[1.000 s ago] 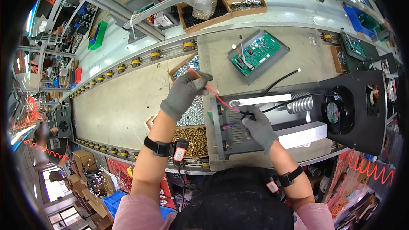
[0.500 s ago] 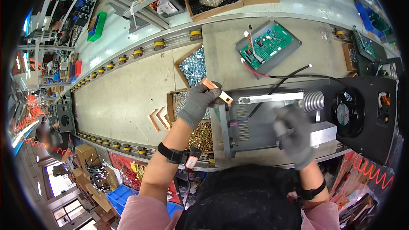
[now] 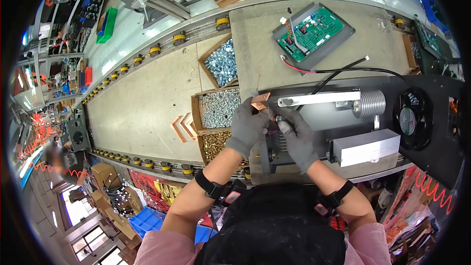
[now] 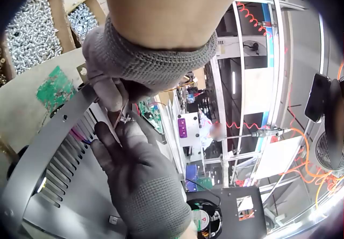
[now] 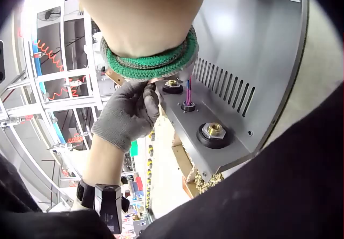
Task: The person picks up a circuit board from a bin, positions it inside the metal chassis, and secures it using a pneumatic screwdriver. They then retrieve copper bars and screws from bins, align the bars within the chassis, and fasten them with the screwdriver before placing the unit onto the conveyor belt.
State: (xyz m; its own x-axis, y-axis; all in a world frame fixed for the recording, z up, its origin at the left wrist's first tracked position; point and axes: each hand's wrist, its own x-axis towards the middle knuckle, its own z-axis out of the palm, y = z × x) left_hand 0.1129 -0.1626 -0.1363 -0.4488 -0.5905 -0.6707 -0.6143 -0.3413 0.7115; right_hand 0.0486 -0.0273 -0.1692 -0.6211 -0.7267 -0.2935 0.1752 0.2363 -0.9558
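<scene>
In the head view my gloved left hand (image 3: 248, 125) grips a bent copper bar (image 3: 261, 99) over the slotted end of a grey metal chassis (image 3: 314, 142). My gloved right hand (image 3: 299, 137) meets it there, its fingertips close against the bar. In the left wrist view, a small shiny metal piece (image 4: 125, 119) sits at the right fingertips, pinched beside the bar; its exact kind is mostly hidden. Brass fittings with hex nuts (image 5: 214, 131) and purple wires (image 5: 188, 95) pass through the chassis end plate in the right wrist view.
Inside the chassis are an aluminium bar (image 3: 319, 99), a coil (image 3: 370, 104), a finned block (image 3: 368, 149) and a fan (image 3: 408, 120). Behind lies a green circuit board (image 3: 314, 32) on a tray. Left are boxes of screws (image 3: 219, 109) and several copper bars (image 3: 184, 127).
The right hand let go of the black cable, moved right over the chassis, then came back to the left hand. The red-ended cable now lies behind the chassis. The copper bar turned in the left hand.
</scene>
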